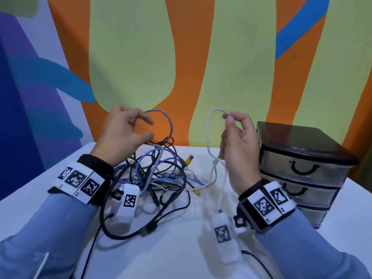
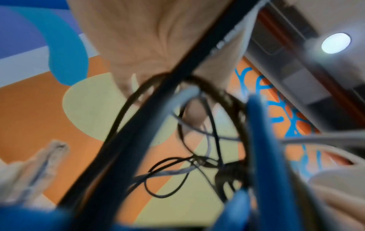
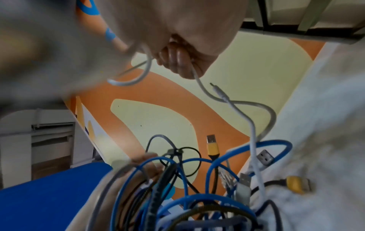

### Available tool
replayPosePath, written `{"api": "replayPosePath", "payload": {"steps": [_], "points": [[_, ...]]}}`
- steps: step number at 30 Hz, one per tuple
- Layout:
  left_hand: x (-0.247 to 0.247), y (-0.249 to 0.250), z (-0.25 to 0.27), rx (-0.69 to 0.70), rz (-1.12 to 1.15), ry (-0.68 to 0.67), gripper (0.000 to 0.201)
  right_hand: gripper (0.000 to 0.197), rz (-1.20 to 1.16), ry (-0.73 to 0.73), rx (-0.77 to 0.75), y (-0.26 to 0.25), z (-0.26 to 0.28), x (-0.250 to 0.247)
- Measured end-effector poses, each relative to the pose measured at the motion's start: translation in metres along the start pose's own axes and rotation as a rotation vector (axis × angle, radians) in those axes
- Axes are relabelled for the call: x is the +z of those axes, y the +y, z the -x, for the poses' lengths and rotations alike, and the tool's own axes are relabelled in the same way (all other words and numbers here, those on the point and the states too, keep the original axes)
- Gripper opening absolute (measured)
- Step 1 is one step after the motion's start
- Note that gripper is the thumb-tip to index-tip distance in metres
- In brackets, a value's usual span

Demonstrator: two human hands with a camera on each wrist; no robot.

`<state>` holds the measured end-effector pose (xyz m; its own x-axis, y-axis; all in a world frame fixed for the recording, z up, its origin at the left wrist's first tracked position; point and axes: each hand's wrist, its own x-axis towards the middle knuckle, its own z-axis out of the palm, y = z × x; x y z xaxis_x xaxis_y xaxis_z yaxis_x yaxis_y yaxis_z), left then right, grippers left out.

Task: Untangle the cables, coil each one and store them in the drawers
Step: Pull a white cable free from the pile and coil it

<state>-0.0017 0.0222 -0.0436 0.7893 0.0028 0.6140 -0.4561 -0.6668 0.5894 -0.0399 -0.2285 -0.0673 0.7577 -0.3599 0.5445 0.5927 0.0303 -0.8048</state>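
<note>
Untangling: early stage, no cable freed or coiled yet as far as I can judge.
Tangle [image 1: 161, 174]: heaped on the table [image 1: 181, 248], left of the drawer unit [image 1: 302, 164].
Right hand [image 1: 239, 141]: pinching a loop of white cable [image 1: 209, 133], lifted beside the drawer unit.
Left hand [image 1: 122, 133]: fingers curled around a lilac cable [image 1: 169, 125] above the tangle.
Drawers: all look closed; every cable remains to be stored.

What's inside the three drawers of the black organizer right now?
All three drawers of the organizer are closed. Through the translucent fronts no cable shows, but they are too cloudy to tell for sure. The cable tangle lies on the table.
</note>
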Motion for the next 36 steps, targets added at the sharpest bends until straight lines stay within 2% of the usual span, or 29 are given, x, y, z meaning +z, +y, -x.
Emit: {"api": "replayPosePath", "payload": {"steps": [2, 3, 4, 5, 7, 9, 10, 13, 15, 18, 20, 23, 25, 27, 31, 33, 36], "points": [[-0.002, 0.009, 0.002, 0.159, 0.007, 0.22, 0.017, 0.015, 0.073, -0.081, -0.057, 0.002, 0.003, 0.002], [-0.004, 0.019, 0.005, 0.246, 0.078, 0.273, 0.012, 0.015, 0.109, -0.127, -0.09, 0.002, 0.005, 0.004], [-0.005, 0.028, 0.009, 0.295, 0.173, 0.258, 0.014, 0.015, 0.142, -0.171, -0.127, 0.001, 0.008, 0.005], [-0.005, 0.037, 0.013, 0.295, 0.274, 0.175, 0.024, 0.015, 0.164, -0.214, -0.163, 0.0, 0.01, 0.007], [-0.001, 0.05, 0.021, 0.21, 0.367, -0.114, 0.04, 0.013, 0.184, -0.282, -0.206, -0.003, 0.014, 0.009], [0.01, 0.051, 0.027, 0.164, 0.286, -0.347, 0.039, 0.011, 0.172, -0.326, -0.187, -0.005, 0.015, 0.01], [0.014, 0.049, 0.029, 0.165, 0.267, -0.381, 0.036, 0.012, 0.142, -0.35, -0.159, -0.005, 0.015, 0.01], [0.019, 0.046, 0.026, 0.194, 0.338, -0.297, 0.028, 0.017, 0.055, -0.453, -0.061, -0.006, 0.017, 0.008], [0.017, 0.047, 0.024, 0.211, 0.433, -0.198, 0.014, 0.017, 0.041, -0.528, 0.006, -0.006, 0.019, 0.008], [0.012, 0.042, 0.02, 0.315, 0.312, -0.006, 0.045, 0.009, 0.066, -0.567, 0.026, -0.006, 0.019, 0.009], [0.009, 0.04, 0.019, 0.431, 0.131, 0.06, 0.049, 0.009, 0.089, -0.537, 0.013, -0.007, 0.018, 0.009], [0.01, 0.037, 0.019, 0.529, 0.0, 0.047, 0.049, 0.012, 0.124, -0.514, -0.013, -0.009, 0.017, 0.007], [0.013, 0.04, 0.021, 0.561, -0.011, -0.018, 0.03, 0.011, 0.119, -0.528, -0.03, -0.01, 0.019, 0.008], [0.015, 0.04, 0.02, 0.559, 0.011, -0.03, 0.019, 0.013, 0.08, -0.559, -0.021, -0.011, 0.021, 0.011], [0.013, 0.038, 0.017, 0.487, 0.2, -0.011, 0.016, 0.029, 0.019, -0.652, 0.047, -0.009, 0.025, 0.013], [0.009, 0.04, 0.016, 0.413, 0.334, 0.02, 0.012, 0.032, 0.092, -0.717, 0.045, -0.008, 0.026, 0.013], [0.003, 0.043, 0.013, 0.339, 0.557, 0.145, 0.007, 0.023, 0.253, -0.781, 0.035, -0.002, 0.025, 0.011]]}}
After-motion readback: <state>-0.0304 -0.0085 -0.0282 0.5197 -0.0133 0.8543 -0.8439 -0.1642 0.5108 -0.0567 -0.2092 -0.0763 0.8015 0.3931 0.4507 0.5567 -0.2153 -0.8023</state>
